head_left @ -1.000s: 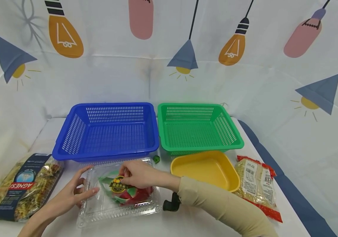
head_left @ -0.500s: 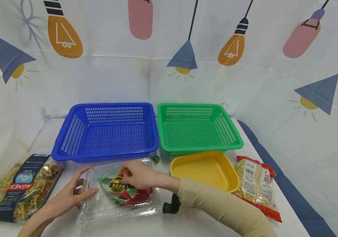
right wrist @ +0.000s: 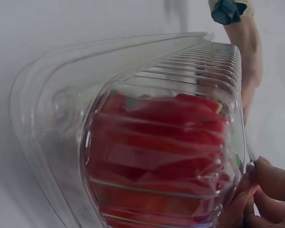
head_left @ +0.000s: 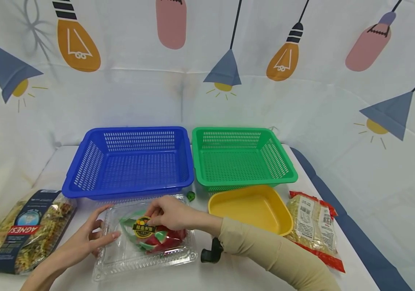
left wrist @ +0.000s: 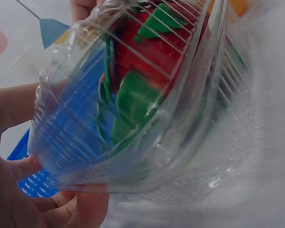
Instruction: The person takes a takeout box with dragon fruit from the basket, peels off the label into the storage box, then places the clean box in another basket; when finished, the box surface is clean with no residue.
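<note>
A clear plastic clamshell box (head_left: 114,258) lies in front of the blue basket with a red dragon fruit (head_left: 171,239) with green scales inside. On its lid is a black and gold round sticker (head_left: 144,230) with Chinese characters. My left hand (head_left: 81,244) grips the box's left side, thumb on the lid and fingers along the side. With thumb and curled fingertips, my right hand (head_left: 171,214) pinches the sticker's upper right edge. In the right wrist view, the right hand's fingers (right wrist: 270,185) are bunched right at the top of the box (right wrist: 42,95).
A blue basket (head_left: 127,190) and a green basket (head_left: 243,184) stand at the back. A yellow tray (head_left: 251,206) sits before the green one. An Agnesi pasta bag (head_left: 29,230) lies at left, a red-edged food bag (head_left: 312,226) at right. A small green piece (head_left: 190,196) lies behind the box.
</note>
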### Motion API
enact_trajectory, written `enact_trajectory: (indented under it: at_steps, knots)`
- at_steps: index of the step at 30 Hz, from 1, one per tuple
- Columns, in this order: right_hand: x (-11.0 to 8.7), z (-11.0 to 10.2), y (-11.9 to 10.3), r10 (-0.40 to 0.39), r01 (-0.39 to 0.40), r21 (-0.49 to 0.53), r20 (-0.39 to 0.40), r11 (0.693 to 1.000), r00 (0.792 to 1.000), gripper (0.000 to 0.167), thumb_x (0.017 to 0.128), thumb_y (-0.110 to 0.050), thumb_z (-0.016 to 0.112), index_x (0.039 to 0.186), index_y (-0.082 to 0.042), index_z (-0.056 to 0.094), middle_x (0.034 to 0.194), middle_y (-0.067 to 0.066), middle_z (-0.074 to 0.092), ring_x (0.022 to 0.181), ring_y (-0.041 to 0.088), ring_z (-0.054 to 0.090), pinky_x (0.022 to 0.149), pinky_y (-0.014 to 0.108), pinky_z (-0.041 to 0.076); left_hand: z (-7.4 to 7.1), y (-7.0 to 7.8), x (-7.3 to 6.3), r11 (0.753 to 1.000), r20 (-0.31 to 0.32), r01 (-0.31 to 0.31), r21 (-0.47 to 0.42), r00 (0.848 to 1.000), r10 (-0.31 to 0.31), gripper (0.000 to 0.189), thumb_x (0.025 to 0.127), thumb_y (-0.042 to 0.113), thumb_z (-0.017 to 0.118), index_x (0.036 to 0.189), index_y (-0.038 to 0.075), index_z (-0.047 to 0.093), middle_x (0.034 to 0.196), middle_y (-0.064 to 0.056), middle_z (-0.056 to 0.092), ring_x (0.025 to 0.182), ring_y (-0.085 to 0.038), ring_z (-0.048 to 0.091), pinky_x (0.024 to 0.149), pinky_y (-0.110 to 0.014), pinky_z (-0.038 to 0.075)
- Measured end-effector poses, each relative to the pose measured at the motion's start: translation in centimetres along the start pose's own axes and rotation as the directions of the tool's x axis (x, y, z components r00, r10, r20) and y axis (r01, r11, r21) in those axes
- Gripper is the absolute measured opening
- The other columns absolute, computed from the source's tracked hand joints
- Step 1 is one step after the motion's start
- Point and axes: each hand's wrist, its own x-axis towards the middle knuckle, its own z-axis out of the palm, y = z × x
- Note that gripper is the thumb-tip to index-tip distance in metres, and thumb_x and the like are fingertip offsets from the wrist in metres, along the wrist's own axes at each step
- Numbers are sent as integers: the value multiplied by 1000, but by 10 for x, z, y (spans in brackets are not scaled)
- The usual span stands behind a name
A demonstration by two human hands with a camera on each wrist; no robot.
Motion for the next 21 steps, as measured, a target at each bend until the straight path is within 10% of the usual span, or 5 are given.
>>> enact_trajectory:
  at_steps: [21]
  knots:
    - [-15, -15, 11, -55, 56, 20, -20, 998, 998, 6, 95, -13, 68, 97, -8, 71, 86, -3, 67, 77, 3, 56, 73, 16, 48, 0, 0, -3, 1000, -6, -29, 2, 1000, 29, 84, 99, 22, 63, 158, 15, 3, 99, -14, 47, 78, -13, 65, 53, -38, 55]
